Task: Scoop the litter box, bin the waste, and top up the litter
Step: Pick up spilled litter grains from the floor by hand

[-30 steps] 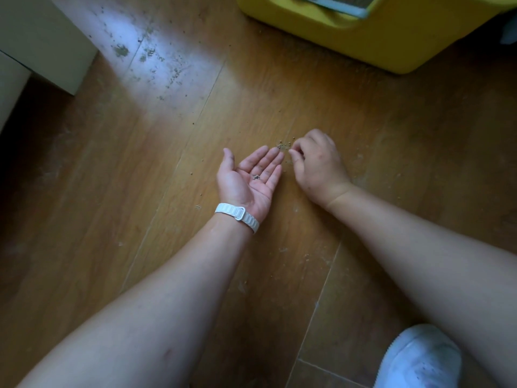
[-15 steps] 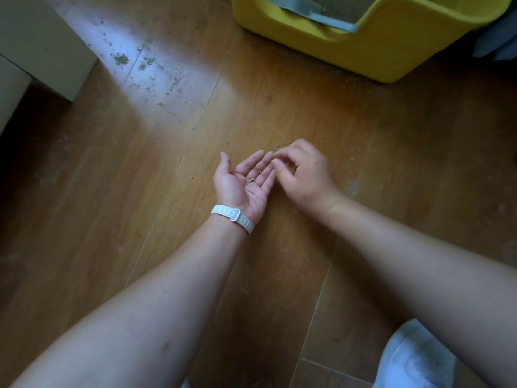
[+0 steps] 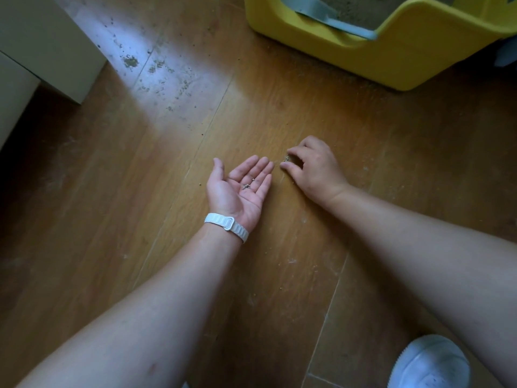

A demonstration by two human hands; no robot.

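We are looking down through the head camera at a wooden floor (image 3: 117,208) and at both bare forearms reaching forward over it. The left hand (image 3: 240,189) is lying palm up just above the boards, fingers straight and loosely spread, and it is carrying a few litter grains (image 3: 247,186) in the hollow of the palm. A white wristband (image 3: 228,226) is circling that wrist.

Just beside it, the right hand (image 3: 314,168) is resting palm down on the floor. Its fingers are bending under, and its thumb and forefinger are curling round a small spilled clump (image 3: 286,159) of litter lying between their tips. That clump is sitting just off the left fingertips (image 3: 269,163), in the narrow gap between the two hands.

Well beyond both hands, at the top right, the yellow litter box (image 3: 363,58) is standing on the floor, holding sandy litter (image 3: 361,7), with a grey-blue scoop (image 3: 321,15) lying across its low front rim. More loose grains (image 3: 156,65) are showing in a sunlit patch to the upper left, near a pale cabinet (image 3: 42,37). A white shoe (image 3: 428,362) is peeking in at the lower right.
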